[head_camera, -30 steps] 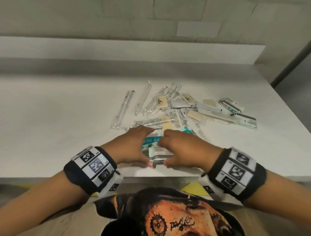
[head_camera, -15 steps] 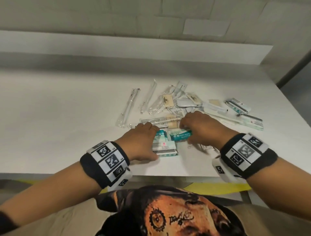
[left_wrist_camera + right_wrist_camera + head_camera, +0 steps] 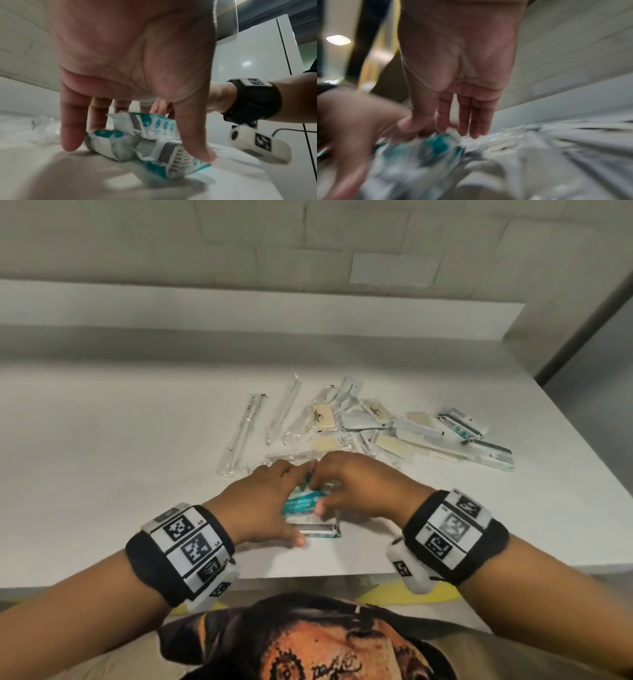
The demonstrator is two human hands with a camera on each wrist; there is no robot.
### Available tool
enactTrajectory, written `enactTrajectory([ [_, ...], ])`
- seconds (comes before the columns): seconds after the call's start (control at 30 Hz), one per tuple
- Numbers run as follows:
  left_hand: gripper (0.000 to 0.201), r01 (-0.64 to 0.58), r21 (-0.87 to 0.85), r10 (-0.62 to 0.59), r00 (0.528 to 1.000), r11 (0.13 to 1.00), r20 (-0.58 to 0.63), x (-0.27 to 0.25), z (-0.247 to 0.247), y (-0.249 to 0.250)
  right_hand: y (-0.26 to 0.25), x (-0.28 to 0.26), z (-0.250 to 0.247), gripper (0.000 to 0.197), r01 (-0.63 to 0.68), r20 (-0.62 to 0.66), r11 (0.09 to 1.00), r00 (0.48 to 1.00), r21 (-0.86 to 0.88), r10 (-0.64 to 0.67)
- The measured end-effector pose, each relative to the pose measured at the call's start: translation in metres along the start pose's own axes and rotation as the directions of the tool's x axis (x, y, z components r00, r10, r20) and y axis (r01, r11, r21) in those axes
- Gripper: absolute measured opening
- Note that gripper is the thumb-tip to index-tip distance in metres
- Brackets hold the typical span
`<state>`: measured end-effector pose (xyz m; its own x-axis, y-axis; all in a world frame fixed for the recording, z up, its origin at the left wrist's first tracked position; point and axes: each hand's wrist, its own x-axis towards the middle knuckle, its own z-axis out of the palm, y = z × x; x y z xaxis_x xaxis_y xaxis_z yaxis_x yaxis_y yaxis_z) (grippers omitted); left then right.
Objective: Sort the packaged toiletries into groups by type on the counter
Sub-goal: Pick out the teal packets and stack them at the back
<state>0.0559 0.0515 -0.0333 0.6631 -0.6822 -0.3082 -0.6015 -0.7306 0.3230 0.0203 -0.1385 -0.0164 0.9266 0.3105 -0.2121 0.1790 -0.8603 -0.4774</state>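
A small stack of teal-and-white packets (image 3: 320,529) lies near the front edge of the white counter (image 3: 102,474). My left hand (image 3: 287,505) spans the stack with fairly straight fingers. In the left wrist view its thumb (image 3: 197,151) touches the lower packet (image 3: 171,162) and the other fingers stand along the stack's left side. My right hand (image 3: 329,491) pinches the top teal packet (image 3: 299,503) between thumb and fingers, directly over the stack. The right wrist view is blurred and shows the teal packet (image 3: 440,146) just under the fingertips.
A mixed pile lies behind my hands: clear-wrapped toothbrushes (image 3: 239,436), beige soap bars (image 3: 323,417) and teal-and-white boxes (image 3: 489,453) at the right. Bare counter stretches to the left. The front edge (image 3: 308,573) is close to my wrists.
My right hand went to the pile, took a teal packet and has brought it back over the stack. My left hand has stayed on the stack.
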Motion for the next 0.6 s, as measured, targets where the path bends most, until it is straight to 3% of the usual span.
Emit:
enactTrajectory([
  [0.1,0.106,0.008,0.086,-0.01,1.0,0.996,0.017,0.002,0.0,0.004,0.043,-0.014,-0.032,0.025,-0.203,-0.187,0.979,0.961,0.032,0.206],
  [0.17,0.107,0.033,0.133,-0.035,0.999,0.991,0.014,0.004,0.001,0.007,0.088,-0.027,-0.053,0.035,-0.452,-0.304,0.89,0.857,-0.053,0.417],
  [0.23,0.112,0.066,0.172,-0.07,0.997,0.983,0.017,0.007,0.003,0.011,0.136,-0.038,-0.068,0.044,-0.673,-0.333,0.726,0.722,-0.137,0.607],
  [0.3,0.115,0.093,0.198,-0.1,0.995,0.976,0.025,0.009,0.004,0.016,0.172,-0.049,-0.074,0.043,-0.789,-0.304,0.6,0.609,-0.134,0.733],
  [0.33,0.112,0.104,0.204,-0.11,0.994,0.973,0.019,0.011,0.005,0.019,0.184,-0.054,-0.076,0.041,-0.808,-0.27,0.574,0.586,-0.13,0.764],
  [0.53,0.096,0.14,0.199,-0.146,0.989,0.97,0.014,0.022,0.003,0.031,0.206,-0.063,-0.078,0.046,-0.732,-0.269,0.668,0.676,-0.134,0.686],
  [0.6,0.097,0.152,0.199,-0.158,0.987,0.968,0.015,0.026,0.003,0.036,0.209,-0.067,-0.089,0.043,-0.749,-0.268,0.641,0.661,-0.168,0.701],
])
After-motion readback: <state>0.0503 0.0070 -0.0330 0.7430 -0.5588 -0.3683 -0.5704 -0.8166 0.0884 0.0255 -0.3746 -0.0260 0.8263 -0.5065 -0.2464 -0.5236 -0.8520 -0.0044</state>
